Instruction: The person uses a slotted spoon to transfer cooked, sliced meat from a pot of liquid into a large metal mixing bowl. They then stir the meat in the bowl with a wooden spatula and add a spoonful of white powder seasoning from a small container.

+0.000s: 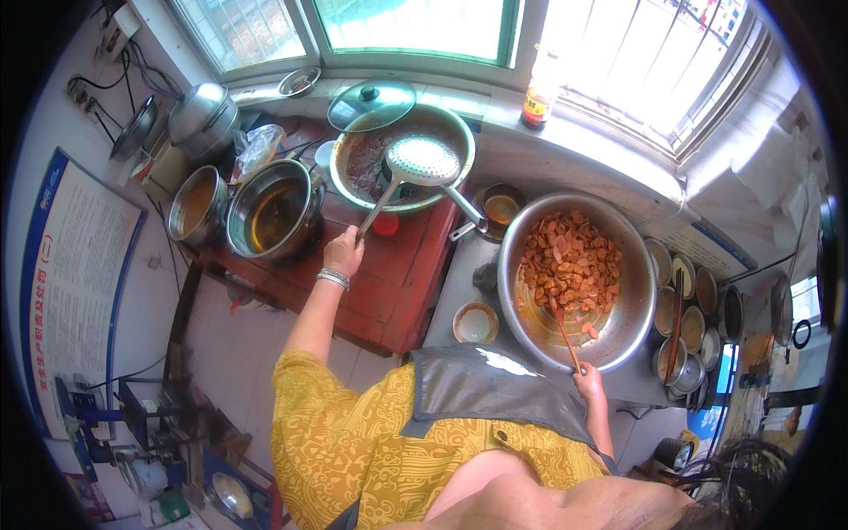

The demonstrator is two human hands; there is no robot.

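Note:
My left hand (344,252) grips the handle of a perforated metal skimmer (423,159), whose round head is over a wide pot (469,142) holding dark reddish-brown contents. A glass lid (371,106) lies across the pot's back left edge. At the right, my right hand (587,381) holds a wooden-looking utensil (566,341), its far end among reddish-orange sliced food (571,255) in a large steel basin (646,291). Whether that end is a spoon or a spatula is hidden. A small bowl (476,323) with stained sides sits left of the basin.
Two metal pots, one with dark liquid (270,215) and one smaller (196,202), stand left on the red table (397,291). Several small bowls (692,328) with chopsticks (675,331) across them line the right. A sauce bottle (536,99) stands on the windowsill.

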